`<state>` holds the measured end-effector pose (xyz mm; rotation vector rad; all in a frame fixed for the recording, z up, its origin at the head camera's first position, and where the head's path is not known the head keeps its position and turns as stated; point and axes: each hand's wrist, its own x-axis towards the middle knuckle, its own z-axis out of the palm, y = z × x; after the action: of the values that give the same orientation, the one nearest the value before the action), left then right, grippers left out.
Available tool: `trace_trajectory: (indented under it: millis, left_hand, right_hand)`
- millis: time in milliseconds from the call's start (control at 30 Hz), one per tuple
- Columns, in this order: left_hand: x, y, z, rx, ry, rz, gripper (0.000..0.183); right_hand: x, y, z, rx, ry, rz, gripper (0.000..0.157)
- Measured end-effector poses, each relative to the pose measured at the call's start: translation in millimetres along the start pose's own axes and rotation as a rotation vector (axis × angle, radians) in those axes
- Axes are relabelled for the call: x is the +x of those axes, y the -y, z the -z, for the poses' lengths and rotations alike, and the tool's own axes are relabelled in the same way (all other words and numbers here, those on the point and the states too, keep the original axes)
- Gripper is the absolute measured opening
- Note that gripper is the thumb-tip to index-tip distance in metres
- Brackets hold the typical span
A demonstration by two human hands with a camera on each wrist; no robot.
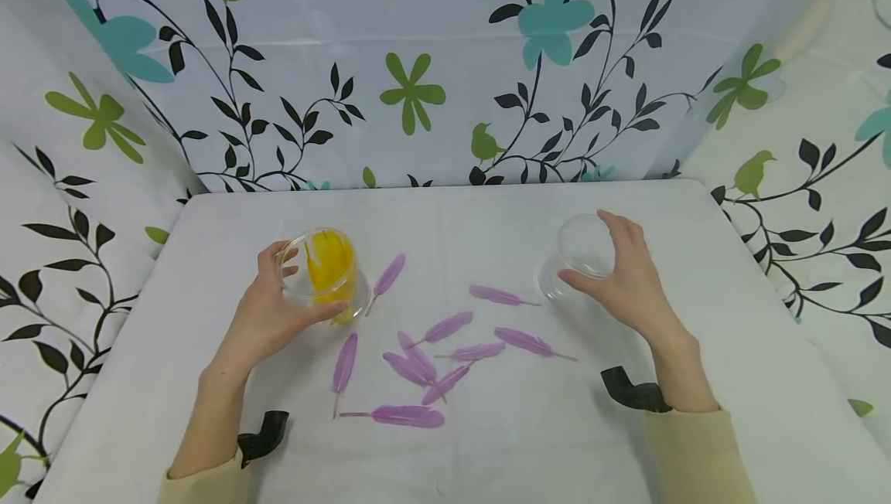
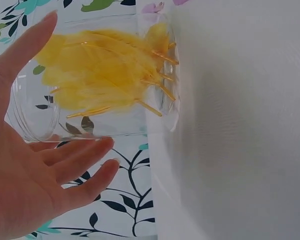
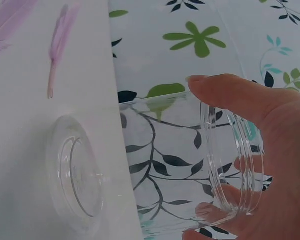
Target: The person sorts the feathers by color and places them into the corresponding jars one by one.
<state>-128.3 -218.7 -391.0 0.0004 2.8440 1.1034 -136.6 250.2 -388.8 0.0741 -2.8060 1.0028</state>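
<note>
On the left of the table, my left hand [image 1: 274, 307] holds a clear jar [image 2: 37, 112] near its rim, thumb on one side and fingers on the other. Bunched inside are several yellow feathers [image 2: 100, 72], their quills toward the base. My right hand [image 1: 629, 284] grips a second clear jar [image 3: 165, 165] around its rim, on the right side. No feathers show in this one; its round base [image 3: 82, 177] is at the white tabletop. Between the jars, several purple feathers [image 1: 407, 415] lie scattered on the table.
The white table [image 1: 529, 442] ends at a back edge against a hanging patterned cloth [image 1: 313, 17]. More of this cloth covers both sides. Dark straps [image 1: 633, 392] stick out from both wrists by the sleeves.
</note>
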Motion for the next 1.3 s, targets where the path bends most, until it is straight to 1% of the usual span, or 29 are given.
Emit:
trace_trajectory:
  millis: [67,100,133,167,200,233,267,300,333,367,400,433,467,500,533,600,667,700,767,833,867,933,1000,1033,1133,1200,1300]
  left_hand:
    - [-3.6,-2.1,5.5,-0.008,-0.013,0.004,0.131]
    - [-6.7,-4.7,8.9,-0.01,-0.033,0.006,0.132]
    - [-10.6,-8.6,12.3,-0.013,-0.062,0.005,0.131]
    - [-15.4,-13.7,15.2,-0.016,-0.108,-0.008,0.129]
    - [-20.5,-19.8,17.5,-0.016,-0.17,-0.036,0.126]
    - [-25.7,-27.0,18.7,-0.017,-0.243,-0.077,0.122]
    - [-30.6,-35.1,18.5,-0.03,-0.32,-0.136,0.116]
    - [-34.6,-44.2,16.6,-0.045,-0.396,-0.211,0.108]
    - [-37.4,-54.2,12.9,-0.053,-0.459,-0.294,0.099]
    - [-38.8,-64.6,7.3,-0.057,-0.504,-0.381,0.09]
    - [-38.6,-75.5,0.5,-0.049,-0.517,-0.46,0.079]
    - [-37.1,-86.8,-7.7,-0.041,-0.494,-0.523,0.068]
    - [-34.0,-97.7,-17.1,-0.023,-0.448,-0.571,0.058]
    - [-29.4,-108.6,-27.4,0.003,-0.381,-0.6,0.049]
    - [-23.2,-118.4,-38.3,0.04,-0.298,-0.612,0.041]
    - [-6.9,-134.6,-60.8,0.127,-0.111,-0.608,0.03]
    - [13.7,-145.2,-83.3,0.22,0.046,-0.586,0.025]
    - [24.4,-148.6,-93.8,0.264,0.11,-0.573,0.025]
    - [44.0,-151.7,-113.0,0.362,0.215,-0.534,0.026]
    - [59.1,-151.4,-128.9,0.454,0.29,-0.497,0.03]
    - [64.7,-150.6,-135.6,0.491,0.321,-0.481,0.033]
    - [71.4,-149.1,-145.6,0.532,0.37,-0.447,0.036]
    - [73.5,-148.1,-152.1,0.525,0.406,-0.419,0.035]
    - [73.7,-147.8,-154.3,0.503,0.421,-0.404,0.033]
    - [72.7,-147.7,-157.9,0.434,0.443,-0.371,0.023]
    - [72.2,-146.9,-158.6,0.408,0.452,-0.36,0.018]
    - [70.8,-147.1,-153.2,0.386,0.431,-0.353,0.014]
  right_hand:
    - [1,-1,-0.4,0.009,0.011,-0.001,0.099]
    - [1,-1,-0.3,0.013,0.018,0.0,0.099]
    - [2,0,0.0,0.015,0.025,0.0,0.1]
    - [2,0,0.3,0.017,0.032,0.001,0.1]
    - [3,1,0.7,0.019,0.038,0.003,0.1]
    - [4,2,0.9,0.022,0.042,0.009,0.1]
    - [6,3,1.1,0.026,0.048,0.013,0.099]
    - [7,4,1.2,0.029,0.054,0.017,0.099]
    - [8,5,1.1,0.031,0.06,0.021,0.098]
    - [9,6,1.1,0.035,0.065,0.023,0.098]
    - [9,7,1.0,0.036,0.07,0.024,0.098]
    - [10,7,1.0,0.038,0.074,0.023,0.098]
    - [10,7,1.4,0.041,0.079,0.021,0.098]
    - [10,7,1.9,0.042,0.081,0.019,0.098]
    - [10,6,2.5,0.041,0.083,0.015,0.098]
    - [8,5,4.4,0.04,0.088,0.004,0.098]
    - [6,3,6.5,0.037,0.091,-0.002,0.098]
    - [6,2,7.3,0.033,0.092,-0.004,0.098]
    - [5,0,8.5,0.028,0.093,-0.005,0.098]
    - [5,-2,9.0,0.027,0.09,-0.001,0.098]
    - [6,-3,9.2,0.029,0.091,0.0,0.098]
    - [6,-4,9.3,0.036,0.092,0.003,0.099]
    - [6,-5,9.3,0.042,0.097,0.006,0.101]
    - [6,-6,9.4,0.045,0.099,0.007,0.102]
    - [6,-8,9.6,0.063,0.105,0.001,0.105]
    - [6,-9,9.9,0.076,0.106,-0.009,0.107]
    - [5,-10,9.7,0.105,0.109,-0.021,0.11]
